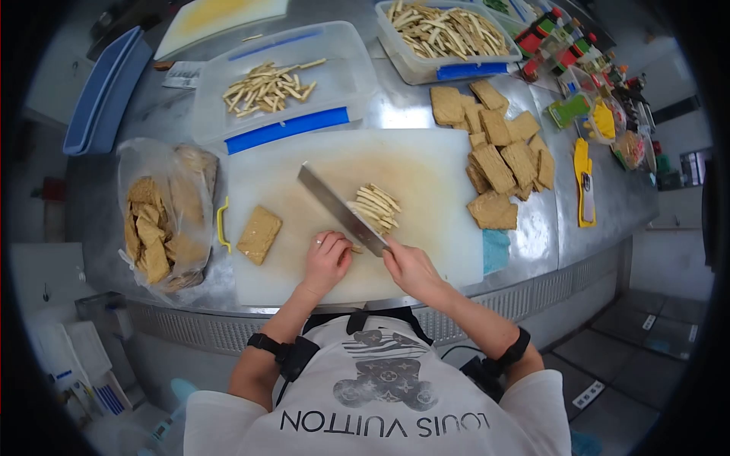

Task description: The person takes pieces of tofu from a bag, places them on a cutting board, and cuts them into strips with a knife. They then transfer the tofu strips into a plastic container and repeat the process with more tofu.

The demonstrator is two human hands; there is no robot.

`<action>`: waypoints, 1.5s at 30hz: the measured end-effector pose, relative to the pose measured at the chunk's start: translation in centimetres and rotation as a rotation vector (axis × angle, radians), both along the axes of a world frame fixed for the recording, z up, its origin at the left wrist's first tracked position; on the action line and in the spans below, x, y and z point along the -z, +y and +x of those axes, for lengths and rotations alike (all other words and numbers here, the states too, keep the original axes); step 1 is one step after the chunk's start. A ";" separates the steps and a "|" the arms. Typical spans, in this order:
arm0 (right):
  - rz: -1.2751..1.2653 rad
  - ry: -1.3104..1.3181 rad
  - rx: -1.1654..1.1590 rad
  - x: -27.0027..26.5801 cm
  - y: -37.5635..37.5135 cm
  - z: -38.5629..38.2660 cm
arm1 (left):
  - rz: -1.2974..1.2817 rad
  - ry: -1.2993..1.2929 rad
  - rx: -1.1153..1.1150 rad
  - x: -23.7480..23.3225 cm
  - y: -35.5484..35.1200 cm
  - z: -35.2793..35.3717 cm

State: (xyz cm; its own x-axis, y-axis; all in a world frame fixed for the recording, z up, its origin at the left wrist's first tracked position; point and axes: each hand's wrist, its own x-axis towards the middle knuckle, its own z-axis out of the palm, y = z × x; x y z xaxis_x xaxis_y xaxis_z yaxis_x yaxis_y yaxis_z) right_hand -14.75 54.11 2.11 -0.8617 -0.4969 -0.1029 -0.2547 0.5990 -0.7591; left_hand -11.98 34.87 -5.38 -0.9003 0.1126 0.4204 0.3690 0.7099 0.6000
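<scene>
My right hand [409, 264] grips the handle of a cleaver [338, 207], whose wide blade lies slanted over the white cutting board [426, 167]. A small pile of cut tofu strips [374, 207] rests on the board just right of the blade. My left hand [327, 260] sits on the board beside the blade's near end, fingers curled, holding nothing that I can see. One whole brown tofu slab [258, 234] lies at the board's left side.
A stack of whole tofu slabs [502, 156] lies right of the board. A plastic bag of slabs [163, 216] sits left. Two clear bins [334, 91] [449, 30] behind hold cut strips. Bottles [563, 38] and a yellow phone holder [584, 186] stand right.
</scene>
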 end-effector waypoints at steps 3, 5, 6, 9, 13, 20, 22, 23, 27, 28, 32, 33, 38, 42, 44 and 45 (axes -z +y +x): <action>-0.012 -0.022 0.049 -1.6 0.7 0.1 | -0.059 0.027 -0.125 -1.1 -2.1 0.1; -0.010 -0.061 0.021 -2.6 0.7 0.4 | -0.240 -0.002 -0.367 -2.2 -5.7 0.4; -0.017 -0.074 -0.017 -2.8 0.7 0.6 | -0.388 -0.051 -0.541 -2.6 -7.3 0.6; -0.001 -0.186 -0.101 -2.4 0.2 1.4 | -0.285 -0.287 -0.559 -1.2 -10.8 1.7; 0.056 -0.199 -0.128 -0.2 0.4 1.8 | -0.224 -0.288 -0.534 -0.5 -10.5 2.5; 0.091 -0.052 0.022 -0.7 1.0 -0.5 | -0.238 -0.029 -0.537 -5.2 -8.9 2.2; 0.099 -0.058 0.021 -0.8 1.1 -0.6 | -0.275 0.133 -0.654 -6.6 -12.4 2.2; 0.124 -0.075 0.013 -0.7 1.2 -0.8 | -0.298 0.231 -0.735 -7.2 -16.2 3.0; 0.122 -0.089 0.029 -1.2 0.8 -0.9 | -0.486 -0.188 -1.217 -7.3 -27.5 7.3; 0.128 -0.086 0.032 -1.2 0.7 -0.9 | -0.495 -0.352 -1.287 -6.9 -29.0 8.1; 0.146 -0.051 0.039 -1.2 0.6 -0.6 | -0.367 -0.538 -1.208 -6.8 -30.7 8.4; 0.144 -0.036 0.040 -1.1 0.6 -0.6 | -0.252 -0.540 -1.213 -7.1 -30.9 8.3; 0.161 -0.076 0.086 -0.2 1.3 -0.7 | 0.381 -0.351 -1.014 -5.8 -34.0 8.8; 0.172 -0.067 0.092 -0.2 1.2 -0.7 | 0.605 -0.382 -0.949 -9.5 -34.4 8.0; 0.191 -0.071 0.058 0.4 2.0 -0.7 | 0.538 -0.345 -1.020 -9.1 -35.9 8.0; 0.192 -0.067 0.060 0.4 2.0 -0.7 | 0.446 -0.333 -1.085 -9.2 -36.6 7.9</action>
State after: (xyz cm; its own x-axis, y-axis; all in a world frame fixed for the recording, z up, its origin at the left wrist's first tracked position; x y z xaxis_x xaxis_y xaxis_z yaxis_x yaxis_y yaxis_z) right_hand -15.50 56.14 1.74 -0.8770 -0.4107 -0.2493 -0.1669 0.7470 -0.6435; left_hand -4.11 -1.76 3.85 -0.5081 -0.8604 -0.0388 -0.5061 0.2618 0.8218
